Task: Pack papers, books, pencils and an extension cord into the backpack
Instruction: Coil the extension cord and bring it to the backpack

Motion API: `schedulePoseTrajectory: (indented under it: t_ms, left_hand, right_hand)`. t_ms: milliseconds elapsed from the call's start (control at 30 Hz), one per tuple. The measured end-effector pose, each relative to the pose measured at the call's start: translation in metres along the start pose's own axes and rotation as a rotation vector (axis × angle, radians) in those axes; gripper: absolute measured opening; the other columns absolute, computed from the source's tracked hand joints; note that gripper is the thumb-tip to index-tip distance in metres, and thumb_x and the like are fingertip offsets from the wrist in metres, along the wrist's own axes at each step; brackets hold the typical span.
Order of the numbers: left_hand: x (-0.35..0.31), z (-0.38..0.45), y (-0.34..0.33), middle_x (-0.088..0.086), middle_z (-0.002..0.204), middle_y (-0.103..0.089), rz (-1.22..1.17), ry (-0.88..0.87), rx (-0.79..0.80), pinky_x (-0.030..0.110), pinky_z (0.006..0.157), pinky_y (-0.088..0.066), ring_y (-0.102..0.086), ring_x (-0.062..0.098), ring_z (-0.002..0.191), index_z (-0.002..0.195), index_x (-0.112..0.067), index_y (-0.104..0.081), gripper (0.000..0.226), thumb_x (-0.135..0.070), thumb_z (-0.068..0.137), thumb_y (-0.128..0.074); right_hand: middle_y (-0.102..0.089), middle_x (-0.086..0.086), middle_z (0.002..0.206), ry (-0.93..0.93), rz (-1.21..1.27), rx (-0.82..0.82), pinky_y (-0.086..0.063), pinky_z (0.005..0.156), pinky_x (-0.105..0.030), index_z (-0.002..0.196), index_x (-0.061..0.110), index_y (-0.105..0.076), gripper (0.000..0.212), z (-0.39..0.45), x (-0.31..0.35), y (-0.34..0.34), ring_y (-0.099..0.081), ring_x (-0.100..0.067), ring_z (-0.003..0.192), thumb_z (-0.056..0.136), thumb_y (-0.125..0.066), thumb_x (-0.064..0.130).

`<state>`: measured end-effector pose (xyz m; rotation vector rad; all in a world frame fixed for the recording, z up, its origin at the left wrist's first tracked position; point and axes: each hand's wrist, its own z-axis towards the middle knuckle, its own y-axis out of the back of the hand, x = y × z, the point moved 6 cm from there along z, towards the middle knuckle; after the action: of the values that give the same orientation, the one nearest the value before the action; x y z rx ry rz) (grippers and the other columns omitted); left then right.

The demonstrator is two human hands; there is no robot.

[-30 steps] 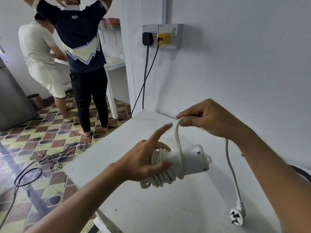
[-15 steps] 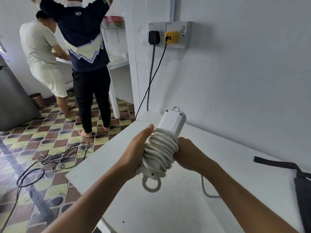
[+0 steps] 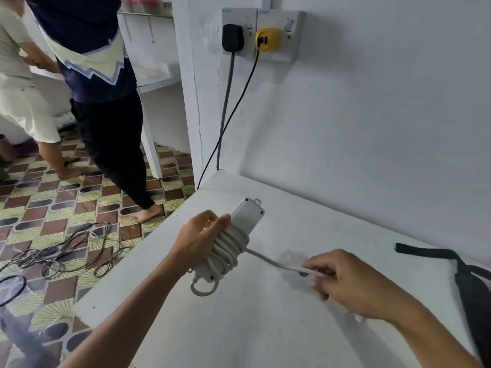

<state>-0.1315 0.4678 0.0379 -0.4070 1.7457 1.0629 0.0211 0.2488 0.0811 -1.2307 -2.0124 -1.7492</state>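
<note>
Fingers of the left hand (image 3: 202, 239) curl around a white extension cord (image 3: 233, 243), gripping its block just above a white table (image 3: 265, 328), tilted with one end toward the wall. The cable is wound in tight loops around the grey-white block, and a small loop hangs off the near end. The right hand (image 3: 353, 285) pinches the free length of cable between curled fingers, drawn taut from the bundle. Motion blur smears the right fingertips, and the plug is hidden. At the right edge a black backpack (image 3: 475, 296) lies on the table, mostly cut off, one strap stretched leftward.
</note>
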Motion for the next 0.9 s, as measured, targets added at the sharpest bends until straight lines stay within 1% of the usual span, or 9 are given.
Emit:
schedulePoseTrajectory:
  t_ms: [200,333,400,467,567,633,667,767,900]
  left_hand:
    - [-0.03,0.008,-0.026,-0.004,0.077,-0.069,0.083,-0.225,0.359,0.019,0.061,-0.049,-0.063,0.002,0.065,0.087,-0.022,-0.065,0.039,-0.06,0.081,-0.06]
    - [-0.056,-0.013,-0.043,-0.012,0.107,-0.068,0.098,-0.424,0.722,0.026,0.084,-0.053,-0.064,0.004,0.097,0.118,-0.04,-0.061,0.048,-0.065,0.078,-0.05]
    - [-0.066,-0.027,-0.049,0.005,0.114,-0.067,-0.041,-0.489,0.838,0.04,0.086,-0.052,-0.064,0.019,0.098,0.139,-0.042,-0.043,0.055,-0.053,0.086,-0.051]
    - [-0.076,-0.037,-0.046,0.032,0.099,-0.06,-0.27,-0.527,0.886,0.049,0.073,-0.046,-0.057,0.041,0.081,0.147,-0.041,-0.028,0.063,-0.04,0.089,-0.053]
    - [-0.085,-0.041,-0.035,0.036,0.089,-0.057,-0.531,-0.553,0.8,0.052,0.073,-0.046,-0.058,0.041,0.075,0.149,-0.043,-0.015,0.075,-0.046,0.088,-0.059]
    - [-0.086,-0.041,-0.028,-0.002,0.098,-0.071,-0.601,-0.603,0.623,0.03,0.084,-0.052,-0.066,0.014,0.092,0.147,-0.032,-0.026,0.064,-0.046,0.091,-0.054]
    - [-0.085,-0.04,-0.025,-0.011,0.105,-0.071,-0.639,-0.587,0.548,0.021,0.084,-0.05,-0.065,0.006,0.099,0.141,-0.025,-0.039,0.05,-0.039,0.093,-0.05]
    - [-0.071,-0.036,-0.024,0.01,0.093,-0.07,-0.782,-0.426,0.45,0.026,0.076,-0.053,-0.066,0.019,0.087,0.105,-0.006,-0.067,0.039,-0.037,0.09,-0.048]
    - [-0.048,-0.027,-0.022,0.019,0.081,-0.066,-0.84,-0.19,0.381,0.034,0.064,-0.054,-0.066,0.028,0.074,0.095,0.0,-0.067,0.05,-0.047,0.08,-0.059]
  right_hand:
    - [-0.053,0.029,0.063,0.287,-0.431,-0.308,-0.031,0.054,-0.014,0.093,0.038,-0.072,0.013,-0.015,0.066,0.053,-0.051,0.009,0.066,0.09,-0.061,0.033]
    - [-0.061,0.02,0.067,0.433,-0.387,-0.408,-0.035,0.055,-0.019,0.079,0.03,-0.075,0.008,-0.01,0.101,0.092,-0.055,-0.001,0.064,0.075,-0.079,0.036]
    - [-0.065,0.01,0.068,0.39,-0.184,-0.338,-0.039,0.056,-0.016,0.078,0.024,-0.077,0.012,0.005,0.106,0.101,-0.056,-0.007,0.061,0.068,-0.084,0.027]
    - [-0.07,0.005,0.07,0.338,0.028,-0.23,-0.045,0.059,-0.019,0.079,0.019,-0.078,0.013,0.022,0.105,0.092,-0.061,-0.007,0.063,0.068,-0.084,0.02]
    - [-0.069,0.01,0.06,0.256,0.173,-0.157,-0.045,0.057,-0.012,0.068,0.021,-0.076,0.022,0.038,0.097,0.067,-0.061,0.0,0.056,0.08,-0.074,0.002]
    - [-0.052,0.01,0.042,0.15,0.266,-0.188,-0.034,0.048,-0.004,0.041,0.025,-0.061,0.061,0.043,0.082,0.047,-0.046,0.004,0.041,0.09,-0.056,-0.01]
    - [-0.046,0.007,0.043,0.129,0.291,-0.195,-0.032,0.046,-0.004,0.042,0.023,-0.057,0.058,0.043,0.08,0.036,-0.038,0.002,0.04,0.092,-0.052,-0.007]
    - [-0.041,-0.012,0.05,0.175,0.387,-0.241,-0.032,0.049,-0.007,0.061,-0.006,-0.053,0.03,0.041,0.082,0.017,-0.035,-0.007,0.049,0.088,-0.054,0.008]
    - [-0.049,0.006,0.047,0.041,0.425,-0.206,-0.034,0.045,-0.022,0.059,0.02,-0.062,0.043,0.037,0.065,-0.006,-0.042,-0.008,0.041,0.09,-0.044,-0.006]
